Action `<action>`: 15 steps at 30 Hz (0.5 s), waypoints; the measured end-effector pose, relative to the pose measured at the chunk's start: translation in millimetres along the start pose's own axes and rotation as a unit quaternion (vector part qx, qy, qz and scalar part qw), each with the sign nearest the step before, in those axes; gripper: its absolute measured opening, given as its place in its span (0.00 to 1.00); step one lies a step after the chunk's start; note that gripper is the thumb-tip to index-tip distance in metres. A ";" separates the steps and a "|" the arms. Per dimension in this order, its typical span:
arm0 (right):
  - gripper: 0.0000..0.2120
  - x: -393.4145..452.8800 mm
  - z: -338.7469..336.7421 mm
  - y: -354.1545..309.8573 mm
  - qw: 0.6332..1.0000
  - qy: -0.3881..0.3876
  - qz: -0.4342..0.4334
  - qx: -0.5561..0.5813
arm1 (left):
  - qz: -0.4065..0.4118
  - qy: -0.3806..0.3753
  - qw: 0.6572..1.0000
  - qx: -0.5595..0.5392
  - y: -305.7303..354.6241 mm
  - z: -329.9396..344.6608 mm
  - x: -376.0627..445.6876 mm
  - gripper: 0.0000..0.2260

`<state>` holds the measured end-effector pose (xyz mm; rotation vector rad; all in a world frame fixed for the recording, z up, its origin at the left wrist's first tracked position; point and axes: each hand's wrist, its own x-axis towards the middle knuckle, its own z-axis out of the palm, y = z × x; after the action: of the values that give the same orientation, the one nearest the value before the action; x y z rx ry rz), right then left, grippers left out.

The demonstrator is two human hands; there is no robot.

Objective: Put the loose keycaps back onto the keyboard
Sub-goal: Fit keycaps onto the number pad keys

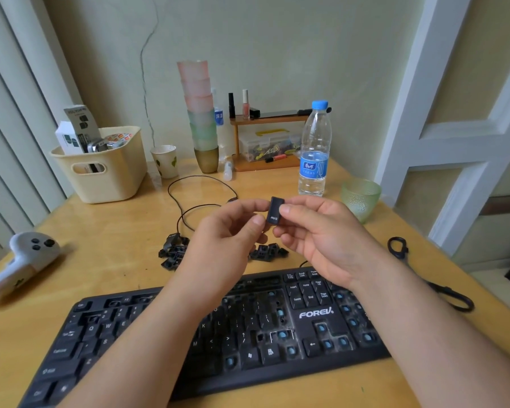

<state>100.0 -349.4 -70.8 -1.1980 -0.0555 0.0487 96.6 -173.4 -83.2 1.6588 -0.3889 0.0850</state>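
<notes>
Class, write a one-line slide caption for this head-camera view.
Both hands hold an Enter keycap above a keyboard missing several keys.

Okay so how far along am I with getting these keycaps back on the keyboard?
Partway. The letter keys on the left of the keyboard are already seated. Your left hand and right hand hold the Enter keycap above the desk, not yet placed. Many bare blue stems remain on the right side, and loose keycaps lie behind the keyboard.

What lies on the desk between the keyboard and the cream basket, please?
In the head view, loose keycaps and a coiled black cable; otherwise bare desk.
</notes>
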 end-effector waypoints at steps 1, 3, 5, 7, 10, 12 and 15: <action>0.04 -0.1 -0.1 0.2 1.000 0.000 -0.002 -0.003 | 0.001 -0.001 1.000 -0.002 -0.2 -0.1 -0.5 0.10; 0.04 0.1 -0.9 0.8 1.000 -0.003 -0.006 -0.007 | 0.002 -0.006 1.000 -0.009 0.5 -0.1 -1.2 0.10; 0.05 0.1 -1.4 1.5 1.000 -0.011 -0.012 -0.009 | 0.003 -0.012 1.000 -0.018 1.6 0.5 -1.6 0.10; 0.09 0.2 -2.1 3.0 0.998 -0.021 -0.036 -0.037 | 0.007 -0.021 0.999 -0.027 3.7 1.8 -2.3 0.08; 0.18 -0.8 -1.5 5.8 0.987 -0.033 -0.104 -0.117 | 0.019 -0.025 0.999 -0.014 5.1 2.9 -3.6 0.11; 0.19 -1.8 -0.2 7.6 0.976 -0.037 -0.146 -0.158 | 0.017 -0.018 1.000 -0.006 4.0 2.0 -2.8 0.12; 0.17 -2.0 -1.2 9.4 0.955 -0.034 -0.189 -0.226 | -0.002 -0.003 0.999 -0.036 0.3 -1.1 1.0 0.12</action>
<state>98.0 -347.3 -80.0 -1.6255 -0.3713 -0.2730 97.6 -172.5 -82.6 1.5883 -0.3889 0.0632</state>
